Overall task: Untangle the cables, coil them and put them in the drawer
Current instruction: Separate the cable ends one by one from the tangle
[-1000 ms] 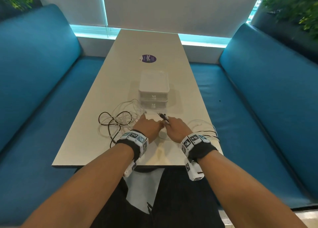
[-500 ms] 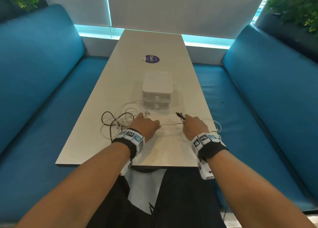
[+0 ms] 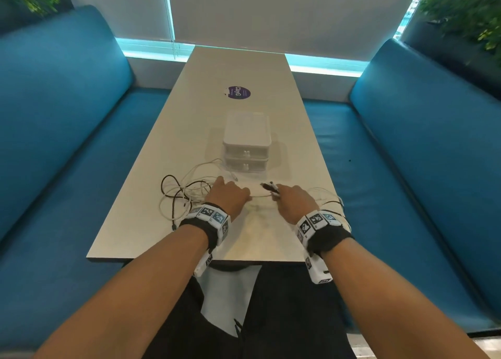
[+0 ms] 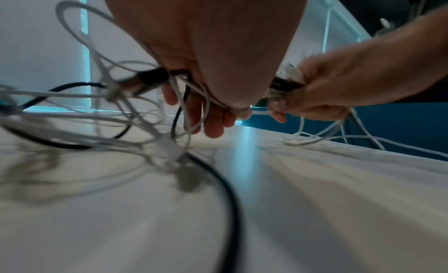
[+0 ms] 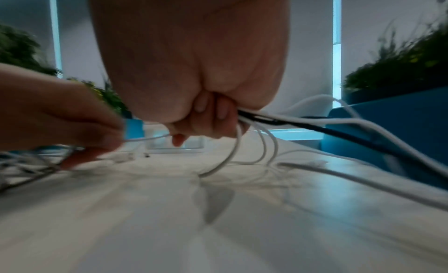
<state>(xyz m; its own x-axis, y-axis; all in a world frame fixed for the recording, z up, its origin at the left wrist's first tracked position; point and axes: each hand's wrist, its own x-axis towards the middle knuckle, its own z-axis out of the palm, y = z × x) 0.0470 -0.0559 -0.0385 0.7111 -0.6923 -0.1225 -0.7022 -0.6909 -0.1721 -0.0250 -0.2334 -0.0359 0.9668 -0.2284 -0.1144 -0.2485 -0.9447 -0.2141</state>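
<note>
Cables in white and black lie tangled on the long pale table [image 3: 151, 217], close to its near edge, none of them coiled. My left hand [image 3: 227, 198] grips strands of the white cable [image 4: 72, 97] and the black cable [image 4: 230, 196] where they leave the tangle; its fingers [image 4: 213, 122] curl down with the strands running between them. My right hand [image 3: 294, 203] is clenched around a bundle of white and black cable ends [image 5: 266, 120], with the plug tips [image 3: 269, 187] sticking out past the knuckles toward the drawers. One thin white strand [image 3: 260, 196] stretches between my two hands. More white loops [image 3: 324, 193] trail to the right of my right hand, near the table's right edge.

Beyond my hands, well apart from the tangle's main mass, stands the small white two-drawer plastic unit [image 3: 246, 139]. Both drawers appear closed; the fronts are translucent, and I cannot tell what they hold. One white loop reaches almost to its lower left corner. Farther along the table sits a round purple sticker [image 3: 238, 92]. Blue padded benches [image 3: 67, 131] flank the table.
</note>
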